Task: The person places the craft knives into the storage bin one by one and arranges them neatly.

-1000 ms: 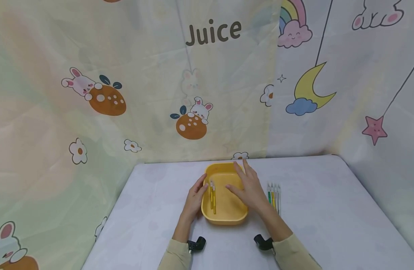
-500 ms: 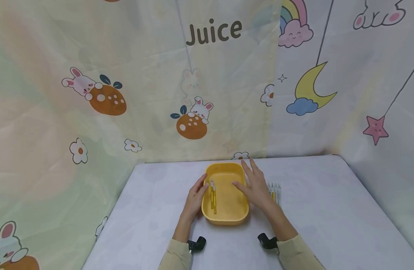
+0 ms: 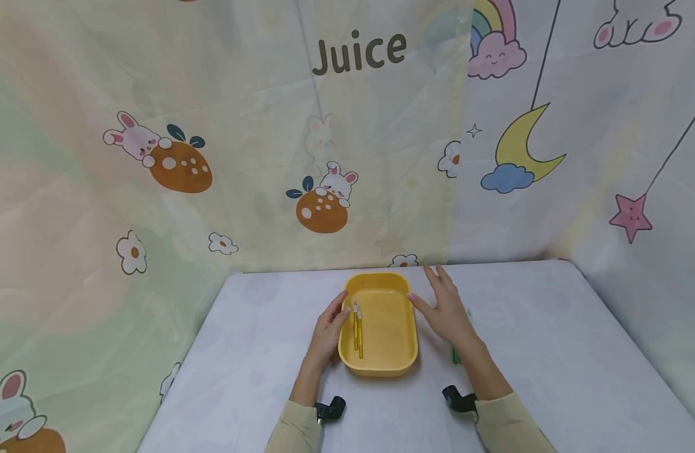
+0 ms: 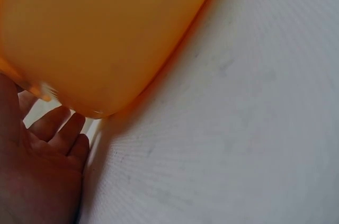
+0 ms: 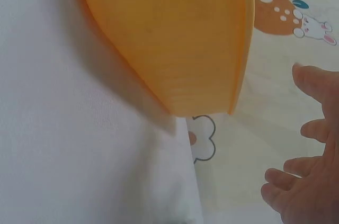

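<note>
A yellow rectangular tray (image 3: 387, 333) with rounded corners sits on the white table. My left hand (image 3: 325, 336) holds its left side, the thumb at the rim and the fingers against the outer wall, as the left wrist view shows. Two slim yellow pencil-like sticks (image 3: 360, 336) with pale tips lie lengthwise inside the tray, near its left wall. My right hand (image 3: 446, 314) is spread beside the right rim, its thumb overlapping that rim in the head view, and holds nothing. Below this hand and wrist, a green stick (image 3: 456, 356) peeks out; the other sticks there are mostly hidden.
The white-covered table (image 3: 257, 377) runs back to a printed cloth backdrop (image 3: 251, 157) with rabbits and flowers. A black camera is strapped to each wrist, the left camera (image 3: 332, 410) and the right camera (image 3: 457, 399).
My right hand has moved rightward from over the tray's inside to beside its right rim, now covering most of the sticks on the table. The left hand and the tray have stayed put.
</note>
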A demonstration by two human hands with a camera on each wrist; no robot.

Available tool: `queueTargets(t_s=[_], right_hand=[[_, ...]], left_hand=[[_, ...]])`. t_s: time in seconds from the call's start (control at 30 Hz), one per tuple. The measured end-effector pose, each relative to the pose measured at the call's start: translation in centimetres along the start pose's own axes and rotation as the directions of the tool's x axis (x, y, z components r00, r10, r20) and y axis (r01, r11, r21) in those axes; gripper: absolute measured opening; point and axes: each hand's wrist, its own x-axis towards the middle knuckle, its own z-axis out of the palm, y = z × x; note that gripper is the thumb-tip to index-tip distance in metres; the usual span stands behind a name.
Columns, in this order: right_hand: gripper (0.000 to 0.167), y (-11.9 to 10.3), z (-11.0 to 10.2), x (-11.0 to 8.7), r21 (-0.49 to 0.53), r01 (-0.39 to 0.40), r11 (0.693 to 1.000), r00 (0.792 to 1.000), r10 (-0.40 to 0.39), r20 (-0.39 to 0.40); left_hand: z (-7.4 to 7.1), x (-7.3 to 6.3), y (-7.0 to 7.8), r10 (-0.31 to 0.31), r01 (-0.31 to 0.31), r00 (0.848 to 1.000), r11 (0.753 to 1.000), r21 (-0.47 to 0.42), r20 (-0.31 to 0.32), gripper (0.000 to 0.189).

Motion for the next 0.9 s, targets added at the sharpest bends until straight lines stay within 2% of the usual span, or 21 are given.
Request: queueTargets(t_s=[0.2, 0.67, 0.9], right_hand=[[0.085, 0.4, -0.4, 0.0, -0.013, -0.034, 0.999, 0.999, 0.034, 0.008], [0.088, 2.2, -1.6, 0.1, 0.021, -0.043, 0.999, 0.999, 0.043, 0.004], [0.089, 2.7, -2.3, 0.0, 0.014, -0.074, 0.997, 0.997, 0.074, 0.018]], left_hand=[[0.0, 0.0, -0.1, 0.000, 0.000, 1.000, 1.000, 0.002, 0.000, 0.048], [0.1, -0.1, 0.2, 0.000, 0.000, 1.000, 1.000, -0.003, 0.013, 0.049], [0.0, -0.1, 0.3, -0.009, 0.009, 1.000, 1.000, -0.014, 0.013, 0.049]])
